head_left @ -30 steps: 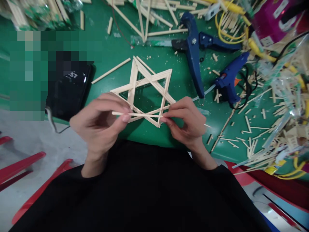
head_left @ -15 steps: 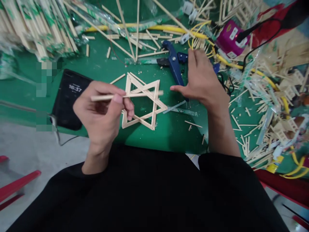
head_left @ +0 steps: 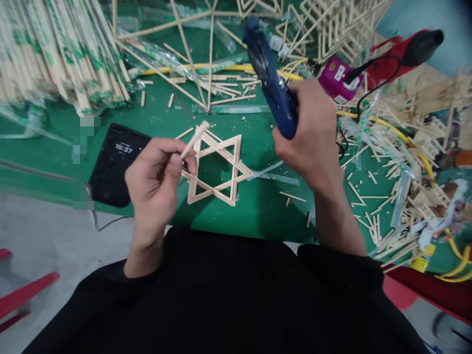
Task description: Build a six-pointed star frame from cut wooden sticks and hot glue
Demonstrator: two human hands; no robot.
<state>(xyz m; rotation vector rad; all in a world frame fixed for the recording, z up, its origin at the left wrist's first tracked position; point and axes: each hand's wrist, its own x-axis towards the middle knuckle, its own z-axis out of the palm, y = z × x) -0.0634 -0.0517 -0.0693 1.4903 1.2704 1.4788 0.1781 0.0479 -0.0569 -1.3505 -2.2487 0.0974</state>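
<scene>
Between the fingertips of my left hand is a thin wooden stick, tilted with its free end up and away from me. Below that hand a six-pointed star frame of glued sticks lies flat on the table, its left points partly hidden by my fingers. My right hand is wrapped round the handles of a blue hand cutter, raised above the table to the right of the star. The cutter is blurred, so its jaw position is unclear.
A black phone lies left of the star. Bundled sticks fill the back left. A yellow cable, a purple power socket and a red hot-glue gun or similar tool lie at right among stick offcuts. Stick frames stand behind.
My right hand, open beside the cutter before, has closed on it and lifted it off the table. The stick in my left hand has turned from nearly level to pointing up and away.
</scene>
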